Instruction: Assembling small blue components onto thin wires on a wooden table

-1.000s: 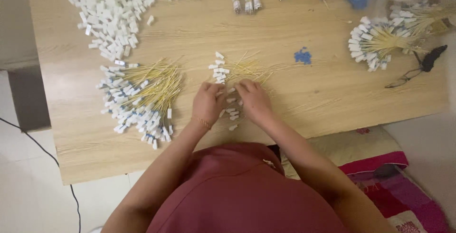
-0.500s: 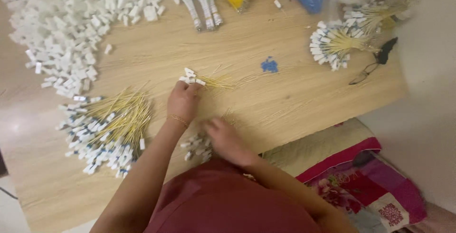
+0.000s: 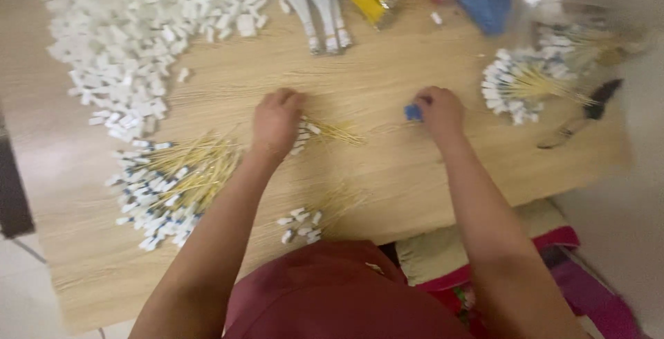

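My left hand [image 3: 275,122] rests, fingers curled, on a small bunch of thin yellow cables with white end plugs [image 3: 325,131] at the middle of the wooden table [image 3: 387,76]. My right hand [image 3: 440,109] has reached to the right and its fingers close over a small blue piece [image 3: 413,112]. Whether it is lifted off the table is not visible. A second small bunch of yellow cables [image 3: 311,214] lies near the table's front edge, between my arms.
A big heap of white plastic connectors [image 3: 138,28] covers the far left. A large bundle of finished yellow cables [image 3: 173,180] lies left. Another bundle [image 3: 526,83] and dark pliers [image 3: 588,114] sit right. Grey and yellow tools [image 3: 339,0] and a blue bag [image 3: 487,3] lie at the back.
My right hand left the small bunch near the front edge and moved up and right onto the blue piece. My left hand stayed on the middle cable bunch. The view shifted.
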